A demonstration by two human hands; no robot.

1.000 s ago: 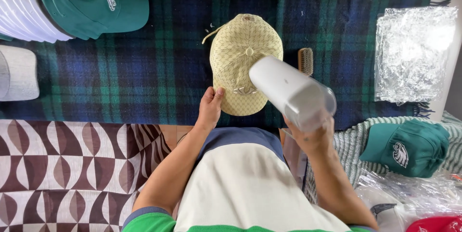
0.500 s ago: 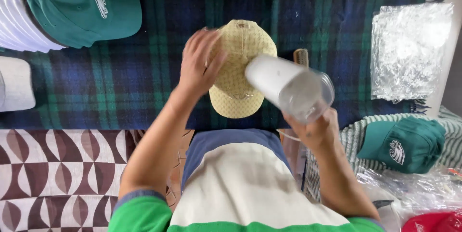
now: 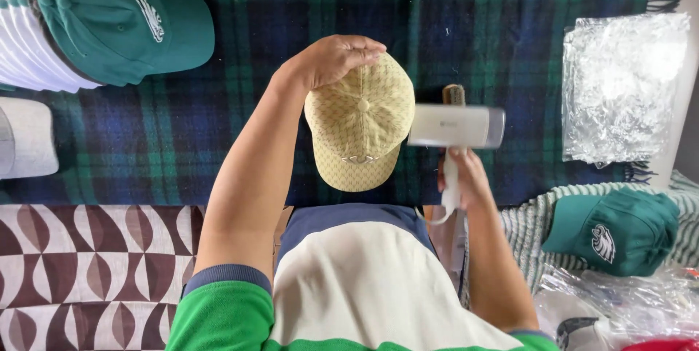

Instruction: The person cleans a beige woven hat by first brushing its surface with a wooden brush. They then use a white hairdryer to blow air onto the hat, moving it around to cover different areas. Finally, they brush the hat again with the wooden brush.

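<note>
Your left hand [image 3: 335,60] rests flat on the tan cap [image 3: 359,121] at centre, fingers spread at its 11 o'clock, steadying it on the plaid blanket [image 3: 218,140]. Your right hand [image 3: 466,183], grip closed on the white handheld steamer [image 3: 455,127], holds it at the cap's 3 o'clock.

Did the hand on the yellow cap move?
Yes. The left hand slid from the near edge of the yellow cap to its far side, toward the blanket's far edge.
</note>
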